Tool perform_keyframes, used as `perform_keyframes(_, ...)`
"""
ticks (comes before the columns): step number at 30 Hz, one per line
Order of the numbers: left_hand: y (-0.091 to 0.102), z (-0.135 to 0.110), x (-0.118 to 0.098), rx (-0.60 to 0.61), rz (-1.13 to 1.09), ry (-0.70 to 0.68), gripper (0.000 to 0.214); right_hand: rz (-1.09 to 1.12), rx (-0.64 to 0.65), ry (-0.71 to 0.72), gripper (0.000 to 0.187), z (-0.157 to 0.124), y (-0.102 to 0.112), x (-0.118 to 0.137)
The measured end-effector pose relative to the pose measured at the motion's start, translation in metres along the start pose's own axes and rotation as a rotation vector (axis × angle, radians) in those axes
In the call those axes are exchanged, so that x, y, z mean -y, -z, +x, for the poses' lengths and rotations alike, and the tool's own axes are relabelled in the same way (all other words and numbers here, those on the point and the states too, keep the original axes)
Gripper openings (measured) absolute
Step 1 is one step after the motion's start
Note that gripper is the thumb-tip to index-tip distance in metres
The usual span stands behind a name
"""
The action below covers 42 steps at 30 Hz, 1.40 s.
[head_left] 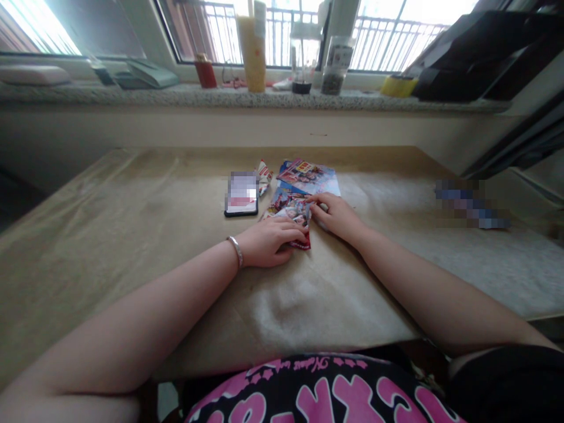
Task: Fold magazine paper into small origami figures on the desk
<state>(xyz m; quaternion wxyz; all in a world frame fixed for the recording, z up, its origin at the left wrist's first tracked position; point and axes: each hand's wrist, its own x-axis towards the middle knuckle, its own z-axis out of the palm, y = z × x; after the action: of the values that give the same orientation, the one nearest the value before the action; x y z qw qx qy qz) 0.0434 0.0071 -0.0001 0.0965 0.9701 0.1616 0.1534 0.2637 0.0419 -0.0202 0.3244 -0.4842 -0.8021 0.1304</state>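
Observation:
A shiny, colourful foil packet point(296, 210) with printed figures and a red lower edge lies on the table. My left hand point(273, 239), with a silver bangle at its wrist, rests over the packet's near left part, fingers stretched out across it. At the packet's right edge, my right hand point(337, 214) has its fingers bent, and the fingertips and thumb close on that edge. Beyond the packet are overlapping printed sheets or booklets point(324, 178), blue and pink. Part of the packet is hidden under my left fingers.
A phone point(241, 194) with a blurred screen lies left of the packet, and a crumpled red-and-white wrapper point(264, 175) is beside it. Some blurred bluish thing point(469, 204) is at far right. Bottles and jars, including a yellow tall one point(252, 53), line the windowsill point(154, 98).

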Motion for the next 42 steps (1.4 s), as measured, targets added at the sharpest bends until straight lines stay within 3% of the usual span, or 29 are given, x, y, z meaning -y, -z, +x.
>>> perform_keyframes(12,0.0,-0.001,0.0,0.001,-0.01,0.001,0.04,0.211,-0.112,-0.149,0.016,-0.001,-0.003,-0.005)
perform_keyframes(18,-0.002,-0.002,0.001,0.011,0.004,-0.007,0.043,0.375,-0.159,-0.232,0.04,-0.001,-0.002,-0.004)
perform_keyframes(23,-0.001,-0.001,0.0,0.003,0.019,-0.046,0.044,0.538,-0.131,-0.345,0.03,-0.003,-0.002,0.005)
perform_keyframes(28,0.0,0.0,-0.001,-0.001,0.03,-0.067,0.043,0.665,-0.106,-0.365,0.035,-0.004,-0.008,0.006)
perform_keyframes(33,-0.001,-0.001,0.001,0.019,0.024,-0.038,0.042,0.427,-0.168,-0.249,0.036,-0.006,-0.009,0.009)
perform_keyframes(42,0.001,-0.003,-0.003,0.045,0.01,0.037,0.04,-0.065,-0.127,-0.166,0.046,-0.015,0.001,0.026)
